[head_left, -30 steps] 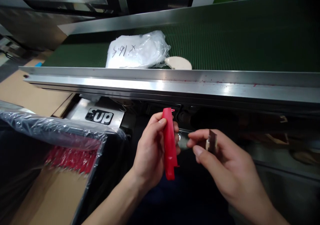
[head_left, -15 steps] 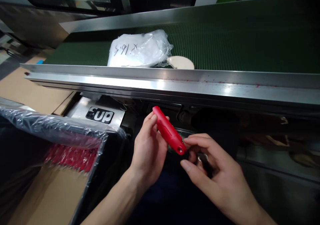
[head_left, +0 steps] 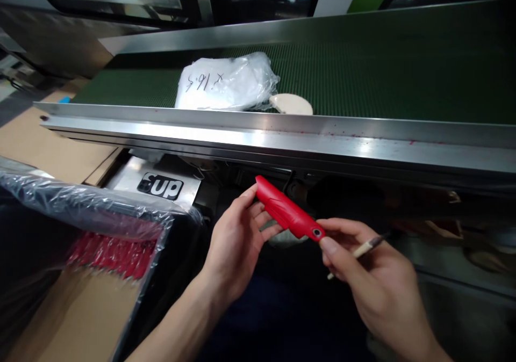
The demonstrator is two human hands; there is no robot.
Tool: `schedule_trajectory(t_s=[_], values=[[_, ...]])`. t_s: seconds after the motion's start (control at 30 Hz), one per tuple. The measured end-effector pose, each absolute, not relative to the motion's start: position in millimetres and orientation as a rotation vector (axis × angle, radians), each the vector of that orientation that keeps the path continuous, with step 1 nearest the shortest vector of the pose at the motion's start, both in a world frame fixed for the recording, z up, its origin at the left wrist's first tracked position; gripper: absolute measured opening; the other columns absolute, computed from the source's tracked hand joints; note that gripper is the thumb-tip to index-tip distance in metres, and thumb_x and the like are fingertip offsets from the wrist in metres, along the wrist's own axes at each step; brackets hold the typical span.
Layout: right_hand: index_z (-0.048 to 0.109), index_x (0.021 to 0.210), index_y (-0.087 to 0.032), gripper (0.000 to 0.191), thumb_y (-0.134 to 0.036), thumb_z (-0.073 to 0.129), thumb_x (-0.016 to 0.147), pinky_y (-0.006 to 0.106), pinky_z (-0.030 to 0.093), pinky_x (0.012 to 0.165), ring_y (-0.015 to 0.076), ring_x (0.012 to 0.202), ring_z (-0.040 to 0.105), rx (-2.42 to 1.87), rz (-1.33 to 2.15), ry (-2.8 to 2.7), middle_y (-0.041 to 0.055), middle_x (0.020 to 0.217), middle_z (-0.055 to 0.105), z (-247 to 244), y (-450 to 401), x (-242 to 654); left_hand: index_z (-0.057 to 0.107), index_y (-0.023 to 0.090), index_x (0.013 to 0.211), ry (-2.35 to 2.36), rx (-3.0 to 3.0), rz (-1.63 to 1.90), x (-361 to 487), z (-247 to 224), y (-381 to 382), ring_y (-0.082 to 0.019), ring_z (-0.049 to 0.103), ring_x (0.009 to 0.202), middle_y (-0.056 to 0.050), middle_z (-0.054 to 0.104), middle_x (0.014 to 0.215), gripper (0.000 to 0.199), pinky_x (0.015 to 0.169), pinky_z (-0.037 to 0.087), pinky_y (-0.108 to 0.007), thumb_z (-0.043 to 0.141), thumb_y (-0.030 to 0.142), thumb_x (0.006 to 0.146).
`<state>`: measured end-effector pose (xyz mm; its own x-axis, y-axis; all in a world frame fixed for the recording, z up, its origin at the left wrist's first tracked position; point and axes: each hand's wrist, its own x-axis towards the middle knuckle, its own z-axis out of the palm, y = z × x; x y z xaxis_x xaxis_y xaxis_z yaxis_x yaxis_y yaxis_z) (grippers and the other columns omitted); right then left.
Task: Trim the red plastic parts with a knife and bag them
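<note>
Red plastic handle [head_left: 288,211] held between both hands, below the near rail of the conveyor [head_left: 282,136].

Left hand [head_left: 237,244] half closed, fingertips pinching the handle's upper end; right hand [head_left: 374,276] curled, thumb and forefinger on the lower end with the hole, and a thin flat blade-like piece [head_left: 365,248] tucked under its fingers, exact grip unclear. Judgement: the piece goes in best if the left hand fixes the handle firmly while the right lines it up with the end opening, fingers off any edge. Against half a second ago, the handle lies flatter and further right, and the thin piece now shows. Beyond the hands, on the belt: a white plastic bag [head_left: 226,82] and a pale disc [head_left: 291,104]. Left of the hands: a film-lined box of red parts [head_left: 113,254].
</note>
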<state>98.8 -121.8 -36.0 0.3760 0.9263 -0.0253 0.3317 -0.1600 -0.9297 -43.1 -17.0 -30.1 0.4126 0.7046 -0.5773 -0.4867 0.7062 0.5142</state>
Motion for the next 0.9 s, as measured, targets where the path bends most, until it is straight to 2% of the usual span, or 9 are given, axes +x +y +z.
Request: schedule_trajectory(t_s=[0.1,0.2,0.27,0.33,0.4,0.47,0.6,0.77,0.9], values=[[0.064,0.109,-0.026,0.023,-0.017,0.061,0.088,0.016,0.053,0.063,0.0105,0.079,0.063,-1.529,0.664,-1.531,0.002,0.101,0.062,-27.8,-119.8,98.2,0.055,0.016,0.103,0.876,0.277,0.715,-42.4,-30.8,-19.9,-0.02,0.061,0.091,-0.013,0.062,0.113,0.018,0.079,0.052,-0.033,0.058,0.028,0.09],[0.058,0.122,-0.026,0.035,-0.023,0.064,0.088,0.015,0.054,0.066,0.0097,0.079,0.062,-1.481,0.685,-1.739,0.0021,0.105,0.06,-17.0,-114.0,108.0,0.052,0.018,0.105,0.881,0.33,0.656,-40.9,-27.6,-25.4,-0.012,0.058,0.076,-0.009,0.063,0.11,0.021,0.067,0.05,-0.024,0.063,0.023,0.087],[0.052,0.13,-0.028,0.04,-0.027,0.061,0.091,0.017,0.054,0.074,0.0109,0.089,0.063,-1.585,0.63,-1.7,0.0022,0.113,0.06,-11.5,-108.3,117.4,0.052,0.018,0.103,0.841,0.42,0.638,-40.4,-24.7,-30.4,-0.008,0.052,0.065,-0.007,0.064,0.105,0.019,0.056,0.043,-0.019,0.063,0.023,0.088],[0.052,0.131,-0.029,0.039,-0.02,0.054,0.094,0.022,0.052,0.085,0.013,0.102,0.06,-1.582,0.51,-1.718,0.0027,0.118,0.058,-8.6,-102.4,125.2,0.053,0.019,0.102,0.803,0.512,0.644,-40.8,-22.0,-35.5,-0.007,0.049,0.06,-0.004,0.064,0.093,0.018,0.05,0.038,-0.017,0.063,0.024,0.088],[0.056,0.129,-0.025,0.041,-0.009,0.051,0.093,0.029,0.049,0.089,0.0159,0.106,0.058,-1.52,0.36,-1.83,0.005,0.119,0.058,-7.9,-98.2,129.6,0.054,0.02,0.103,0.79,0.593,0.64,-42.1,-19.7,-39.7,-0.008,0.049,0.058,0.0,0.06,0.075,0.018,0.05,0.037,-0.017,0.063,0.026,0.089],[0.058,0.128,-0.021,0.045,-0.001,0.052,0.089,0.035,0.048,0.085,0.0188,0.102,0.058,-1.476,0.205,-1.947,0.0081,0.116,0.06,-8.3,-96.1,130.8,0.055,0.02,0.104,0.796,0.654,0.633,-43.4,-17.7,-42.1,-0.007,0.049,0.055,0.002,0.057,0.067,0.02,0.05,0.038,-0.017,0.064,0.027,0.088],[0.06,0.127,-0.017,0.045,0.001,0.055,0.086,0.04,0.046,0.079,0.023,0.097,0.059,-1.506,0.014,-1.999,0.0113,0.111,0.063,-7.2,-96.4,129.3,0.055,0.02,0.103,0.812,0.744,0.635,-44.7,-15.2,-42.6,-0.005,0.047,0.052,-0.002,0.064,0.085,0.02,0.048,0.038,-0.018,0.066,0.027,0.087],[0.063,0.123,-0.011,0.041,0.003,0.056,0.085,0.039,0.045,0.076,0.023,0.095,0.057,-1.468,-0.028,-2.039,0.0141,0.109,0.062,-3.3,-96.7,127.7,0.056,0.02,0.104,0.833,0.775,0.629,-45.0,-13.0,-42.6,-0.007,0.044,0.049,0.004,0.053,0.057,0.02,0.046,0.034,-0.017,0.065,0.029,0.088],[0.063,0.122,-0.01,0.039,0.004,0.056,0.086,0.04,0.044,0.076,0.0236,0.095,0.057,-1.462,-0.05,-2.052,0.0148,0.108,0.063,-1.9,-97.6,128.4,0.059,0.021,0.101,0.852,0.777,0.647,-45.3,-11.1,-45.0,-0.006,0.047,0.056,0.002,0.059,0.074,0.018,0.05,0.037,-0.016,0.068,0.026,0.086]])
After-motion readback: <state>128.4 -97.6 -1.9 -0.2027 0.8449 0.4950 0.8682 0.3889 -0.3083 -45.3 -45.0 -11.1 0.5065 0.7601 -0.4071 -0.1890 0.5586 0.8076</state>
